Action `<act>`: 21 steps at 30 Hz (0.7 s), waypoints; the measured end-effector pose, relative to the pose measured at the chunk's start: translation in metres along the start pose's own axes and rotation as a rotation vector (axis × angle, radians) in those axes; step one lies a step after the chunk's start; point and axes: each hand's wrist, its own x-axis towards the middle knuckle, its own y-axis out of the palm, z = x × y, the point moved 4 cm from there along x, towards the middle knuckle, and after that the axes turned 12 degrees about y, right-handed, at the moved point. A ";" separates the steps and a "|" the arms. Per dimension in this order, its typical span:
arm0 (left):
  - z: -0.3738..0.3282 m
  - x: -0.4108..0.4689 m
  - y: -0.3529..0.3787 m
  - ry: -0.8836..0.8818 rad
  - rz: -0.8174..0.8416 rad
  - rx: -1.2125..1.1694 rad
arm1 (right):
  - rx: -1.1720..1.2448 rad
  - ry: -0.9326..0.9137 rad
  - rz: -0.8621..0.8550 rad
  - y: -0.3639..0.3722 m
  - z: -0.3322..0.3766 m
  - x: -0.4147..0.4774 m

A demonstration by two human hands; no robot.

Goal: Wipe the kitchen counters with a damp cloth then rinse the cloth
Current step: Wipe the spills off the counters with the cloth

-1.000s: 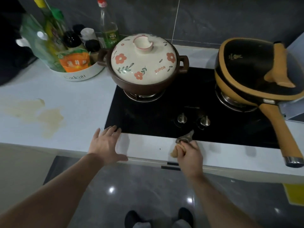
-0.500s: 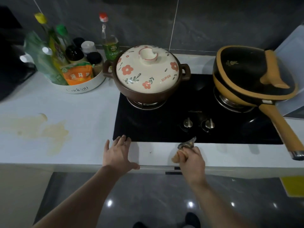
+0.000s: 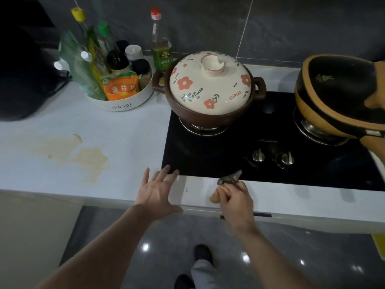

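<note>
Grey cloth [image 3: 229, 178], bunched in the right hand [image 3: 234, 198], points up-right toward the stove [image 3: 270, 142]; left hand [image 3: 155, 191] spread flat.

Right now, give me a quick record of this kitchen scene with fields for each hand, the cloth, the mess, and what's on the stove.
left hand: open, fingers spread, flat on the counter's front edge by the stove corner
right hand: closed around the cloth, on the front strip of the counter
cloth: small, bunched, a tip sticking out past the fingers
mess: yellowish stain on the counter, left of the left hand, not yet wiped
stove: black cooktop; flowered clay pot with lid on left burner, black and tan pan on right
condiments: white tray of bottles at the back
</note>
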 end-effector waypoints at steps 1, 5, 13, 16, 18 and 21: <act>0.013 -0.008 -0.001 -0.019 -0.042 -0.008 | -0.013 0.001 -0.014 -0.002 -0.004 -0.002; 0.062 -0.032 -0.007 -0.174 -0.067 -0.021 | 0.035 -0.146 0.013 0.039 0.033 -0.014; 0.069 -0.025 -0.015 -0.232 0.012 -0.019 | 0.055 -0.209 0.257 0.097 0.101 -0.004; 0.073 -0.025 -0.016 -0.237 0.023 0.005 | 0.035 -0.092 0.151 0.065 0.063 -0.006; 0.073 -0.026 -0.016 -0.230 0.021 0.008 | -0.014 -0.061 0.087 0.054 0.057 -0.016; 0.074 -0.025 -0.017 -0.203 0.007 0.004 | -0.011 -0.162 0.095 0.082 0.081 -0.026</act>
